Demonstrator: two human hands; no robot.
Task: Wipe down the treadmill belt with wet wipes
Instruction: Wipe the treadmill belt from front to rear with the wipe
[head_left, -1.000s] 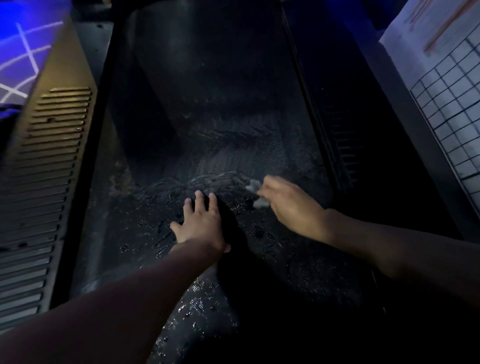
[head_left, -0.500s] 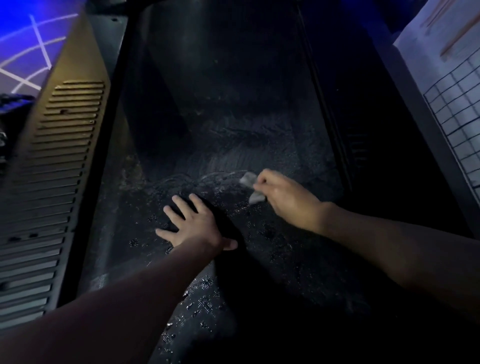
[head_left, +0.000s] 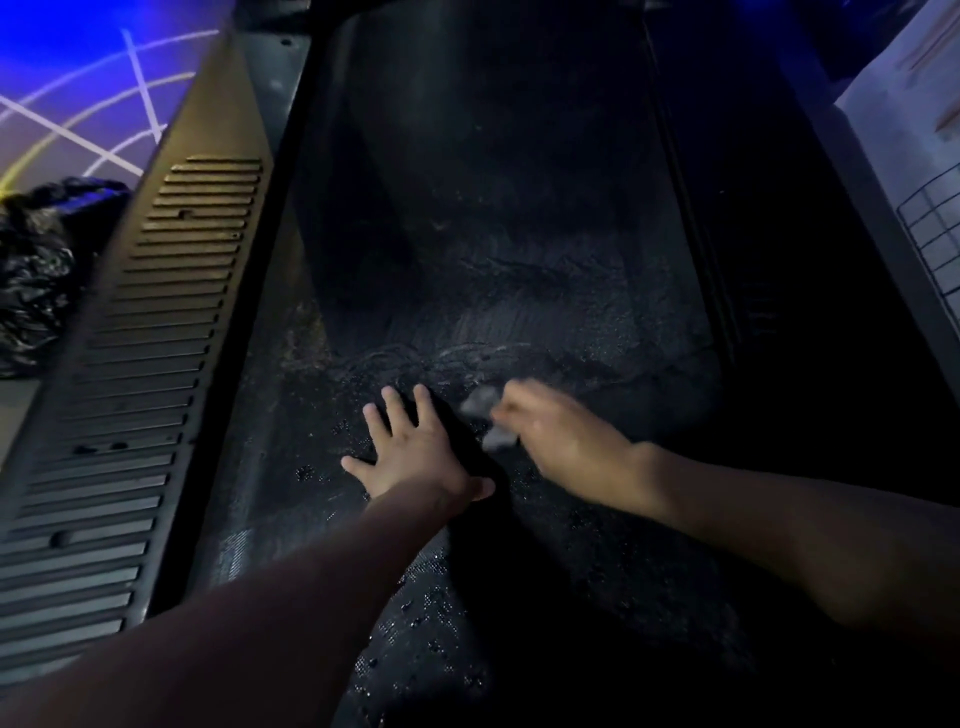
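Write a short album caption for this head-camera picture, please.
Left hand flat on the dark treadmill belt while the right hand rubs it with a crumpled wet wipe.

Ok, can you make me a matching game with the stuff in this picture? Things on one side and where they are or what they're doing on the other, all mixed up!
Things:
1. left hand
2. right hand
3. black plastic bag
4. ribbed side rail

Clues:
A. crumpled on the floor at the far left
B. pressed flat, fingers spread, on the treadmill belt
C. runs along the belt's left edge
D. closed on a pale wet wipe, blurred

Pairs: 1-B, 2-D, 3-A, 4-C
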